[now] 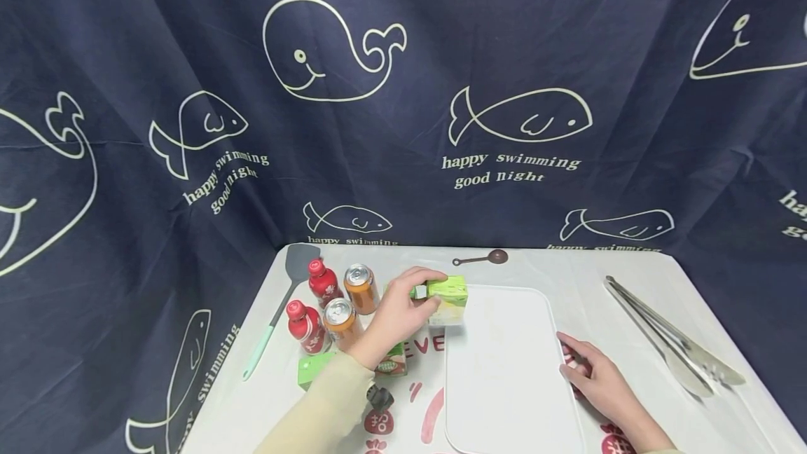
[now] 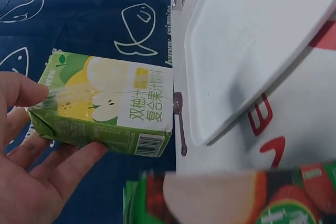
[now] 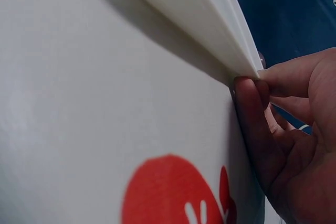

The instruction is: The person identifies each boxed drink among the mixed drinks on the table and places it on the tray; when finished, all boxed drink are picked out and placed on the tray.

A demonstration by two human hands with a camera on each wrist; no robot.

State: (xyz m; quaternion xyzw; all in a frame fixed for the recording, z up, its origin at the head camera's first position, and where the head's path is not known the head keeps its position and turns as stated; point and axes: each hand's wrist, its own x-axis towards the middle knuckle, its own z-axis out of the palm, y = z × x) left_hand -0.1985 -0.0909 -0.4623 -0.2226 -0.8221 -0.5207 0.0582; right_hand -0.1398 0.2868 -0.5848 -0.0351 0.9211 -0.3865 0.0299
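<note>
My left hand has its grip clamped on the green juice carton, fingers curled round its left end; the carton sits at the far-left corner of the white tray. My right hand rests on the desk with fingers nearly straight, fingertips touching the tray's right edge. Left of the carton stand two cans and two red bottles. A second carton lies near my left wrist. Further out: spatula far left, spoon far side, tongs right.
</note>
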